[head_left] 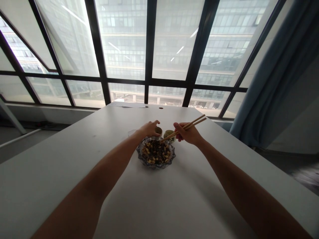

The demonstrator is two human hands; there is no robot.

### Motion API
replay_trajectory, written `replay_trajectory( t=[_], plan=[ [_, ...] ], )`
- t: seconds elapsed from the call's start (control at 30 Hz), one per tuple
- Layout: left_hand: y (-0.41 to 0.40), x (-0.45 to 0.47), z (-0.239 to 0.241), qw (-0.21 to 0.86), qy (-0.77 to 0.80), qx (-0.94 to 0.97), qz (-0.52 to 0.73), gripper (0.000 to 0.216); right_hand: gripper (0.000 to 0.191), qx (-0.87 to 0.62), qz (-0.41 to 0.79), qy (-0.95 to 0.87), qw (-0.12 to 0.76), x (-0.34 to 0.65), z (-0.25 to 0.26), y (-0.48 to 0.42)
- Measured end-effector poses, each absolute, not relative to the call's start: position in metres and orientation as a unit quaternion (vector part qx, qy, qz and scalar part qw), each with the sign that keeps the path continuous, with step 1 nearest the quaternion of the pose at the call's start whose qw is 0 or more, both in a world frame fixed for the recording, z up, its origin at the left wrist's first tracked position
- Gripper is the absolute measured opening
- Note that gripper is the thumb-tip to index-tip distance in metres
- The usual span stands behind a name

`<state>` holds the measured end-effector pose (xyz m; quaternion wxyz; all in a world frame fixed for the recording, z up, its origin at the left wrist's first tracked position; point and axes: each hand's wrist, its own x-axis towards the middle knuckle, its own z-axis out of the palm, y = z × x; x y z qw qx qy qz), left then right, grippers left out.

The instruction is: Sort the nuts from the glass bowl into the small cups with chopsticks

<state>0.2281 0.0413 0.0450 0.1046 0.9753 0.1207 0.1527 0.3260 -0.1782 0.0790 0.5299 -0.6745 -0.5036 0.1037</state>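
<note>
A scalloped clear glass bowl point(173, 158) holds a mix of dark seeds and pale yellowish nuts. Behind its far rim my left hand point(149, 128) has its thumb and fingers curved around a small brownish cup point(159, 131). A pair of wooden chopsticks point(190, 124) is in my right hand point(185, 132), with the fingers closed on them. Their tips point down and left to the far edge of the bowl's contents. Beside the first cup, a second greenish cup point(169, 133) with dark written characters stands behind the chopsticks.
A clear container point(131, 132) is partly hidden by my left forearm. The white table point(159, 199) carries papers point(128, 104) at its far end, near two small dark holes. Windows lie beyond, and a blue curtain point(269, 76) hangs at the right.
</note>
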Motion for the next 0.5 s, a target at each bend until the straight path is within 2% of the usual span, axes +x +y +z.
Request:
replay_trajectory(
  t=[0.3,0.5],
  plan=[
    [0.033,0.235,0.055,0.04,0.056,0.99,0.127,0.073,0.053,-0.663,0.137,-0.552,0.486,0.319,0.078,-0.177],
    [0.034,0.234,0.057,0.018,0.055,0.992,0.114,0.07,0.05,-0.652,0.141,-0.564,0.486,0.316,0.08,-0.178]
  ],
)
